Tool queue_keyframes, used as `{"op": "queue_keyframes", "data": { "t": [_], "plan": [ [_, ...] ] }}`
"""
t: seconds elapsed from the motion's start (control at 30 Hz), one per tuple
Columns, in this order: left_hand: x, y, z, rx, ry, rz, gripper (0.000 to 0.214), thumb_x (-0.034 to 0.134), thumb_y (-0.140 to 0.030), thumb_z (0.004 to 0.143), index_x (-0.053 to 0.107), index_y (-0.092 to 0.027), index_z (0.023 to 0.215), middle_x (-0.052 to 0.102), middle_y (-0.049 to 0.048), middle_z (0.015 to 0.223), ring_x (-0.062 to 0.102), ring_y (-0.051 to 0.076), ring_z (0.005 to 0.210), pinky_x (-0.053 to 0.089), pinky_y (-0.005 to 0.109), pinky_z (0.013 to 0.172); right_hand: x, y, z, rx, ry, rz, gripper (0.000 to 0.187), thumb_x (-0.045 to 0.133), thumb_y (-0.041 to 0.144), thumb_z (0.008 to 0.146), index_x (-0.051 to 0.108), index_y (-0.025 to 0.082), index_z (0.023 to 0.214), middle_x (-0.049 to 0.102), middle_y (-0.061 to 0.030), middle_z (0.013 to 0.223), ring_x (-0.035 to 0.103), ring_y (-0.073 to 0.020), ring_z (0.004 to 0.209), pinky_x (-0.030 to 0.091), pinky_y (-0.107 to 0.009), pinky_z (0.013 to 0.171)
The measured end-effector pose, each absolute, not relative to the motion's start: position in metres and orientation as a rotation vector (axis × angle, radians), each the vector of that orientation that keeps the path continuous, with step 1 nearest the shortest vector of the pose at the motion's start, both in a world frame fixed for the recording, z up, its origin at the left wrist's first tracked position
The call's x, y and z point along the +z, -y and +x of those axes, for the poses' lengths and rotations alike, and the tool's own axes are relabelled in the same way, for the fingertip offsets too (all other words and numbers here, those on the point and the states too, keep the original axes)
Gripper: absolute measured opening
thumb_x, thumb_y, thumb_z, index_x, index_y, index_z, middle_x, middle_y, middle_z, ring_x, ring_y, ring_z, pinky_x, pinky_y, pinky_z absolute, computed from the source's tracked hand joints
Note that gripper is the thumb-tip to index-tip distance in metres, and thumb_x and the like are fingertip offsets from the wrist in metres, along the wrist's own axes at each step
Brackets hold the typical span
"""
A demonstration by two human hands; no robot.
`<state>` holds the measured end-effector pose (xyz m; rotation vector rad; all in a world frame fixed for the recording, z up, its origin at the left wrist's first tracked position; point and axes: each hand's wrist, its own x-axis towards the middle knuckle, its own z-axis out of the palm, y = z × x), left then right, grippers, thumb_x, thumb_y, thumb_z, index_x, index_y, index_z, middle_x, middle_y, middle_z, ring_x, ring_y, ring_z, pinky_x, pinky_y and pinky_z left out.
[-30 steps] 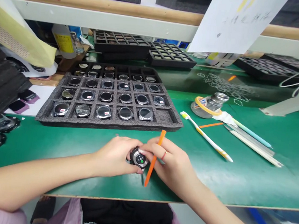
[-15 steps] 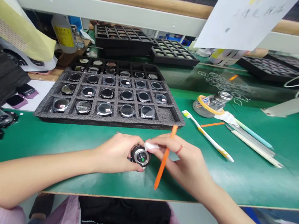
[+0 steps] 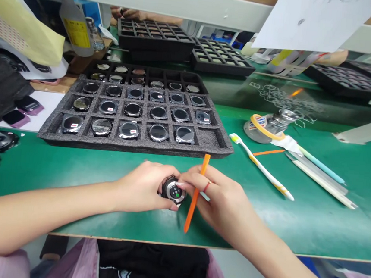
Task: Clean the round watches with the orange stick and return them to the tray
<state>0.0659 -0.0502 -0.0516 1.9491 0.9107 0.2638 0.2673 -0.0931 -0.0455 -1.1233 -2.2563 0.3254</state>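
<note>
- At my far left, two dark watch cases [image 3: 1, 140] lie on the green counter [image 3: 73, 164], the nearer one cut by the edge of my view. Behind them, two purple watches [image 3: 30, 105] sit by a white sheet [image 3: 50, 106].
- Next is one black foam tray [image 3: 133, 145]. Its front edge stops short of my hands, with a strip of bare counter between. I count five watches in the front row, six in the second and six in the third; the rear rows are harder to count.
- My left hand [image 3: 149, 185] has its fingers curled round one round watch [image 3: 172, 191], its back facing me, well in from the counter's front edge.
- My right hand [image 3: 221, 196] has narrowed fingers holding one orange stick [image 3: 194, 204] aslant, the fingertips meeting the watch's right side; something pale at their tips is too small to tell.
- Right of that hand, open counter runs to one toothbrush [image 3: 262, 168]. Just beyond lie one orange strip [image 3: 268, 152] and one glass bottle [image 3: 260, 134] with a yellow ring [image 3: 269, 131].
- Farthest right, three slim tools [image 3: 322, 165] lie side by side, with open counter in front.
</note>
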Motion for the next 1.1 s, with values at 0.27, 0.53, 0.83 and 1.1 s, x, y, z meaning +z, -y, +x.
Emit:
{"op": "queue_keyframes", "data": {
  "t": [0.27, 0.53, 0.83, 1.1],
  "plan": [
    [-0.051, 0.050, 0.065, 0.265, -0.920, 1.937, 0.038, 0.091, -0.029, 0.070, 0.069, -0.021, 0.100, 0.066, -0.0057, 0.077, 0.061, 0.015, 0.070, 0.040, 0.025, 0.064, -0.049, 0.091, 0.270, 0.288, 2.266, -1.082, 0.019, 0.052, 0.012, 0.100, 0.068, 0.022, 0.095, 0.068, -0.0043, 0.086, 0.066, -0.0143, 0.069, 0.056, -0.024, 0.062],
    [-0.047, 0.048, 0.065, 0.218, -0.921, 1.882, 0.038, 0.093, -0.026, 0.069, 0.068, -0.021, 0.097, 0.065, -0.0067, 0.076, 0.060, 0.014, 0.070, 0.039, 0.024, 0.064, -0.047, 0.088, 0.273, 0.309, 2.295, -1.044, 0.022, 0.051, 0.013, 0.102, 0.069, 0.020, 0.092, 0.069, -0.0054, 0.086, 0.068, -0.0147, 0.071, 0.057, -0.023, 0.062],
    [-0.048, 0.049, 0.065, 0.246, -0.935, 1.878, 0.040, 0.092, -0.028, 0.068, 0.068, -0.020, 0.100, 0.068, -0.0047, 0.078, 0.062, 0.015, 0.070, 0.041, 0.024, 0.063, -0.043, 0.089, 0.282, 0.339, 2.115, -1.040, 0.011, 0.066, 0.012, 0.096, 0.068, 0.022, 0.102, 0.075, -0.0024, 0.089, 0.072, -0.0143, 0.080, 0.060, -0.024, 0.074],
    [-0.048, 0.049, 0.065, 0.204, -0.956, 1.899, 0.036, 0.092, -0.031, 0.069, 0.070, -0.019, 0.096, 0.070, -0.0038, 0.079, 0.063, 0.016, 0.073, 0.039, 0.024, 0.064, -0.046, 0.093, 0.274, 0.322, 2.252, -1.072, 0.016, 0.056, 0.010, 0.098, 0.068, 0.020, 0.094, 0.069, -0.0042, 0.086, 0.068, -0.0148, 0.073, 0.058, -0.023, 0.065]
  ]
}}
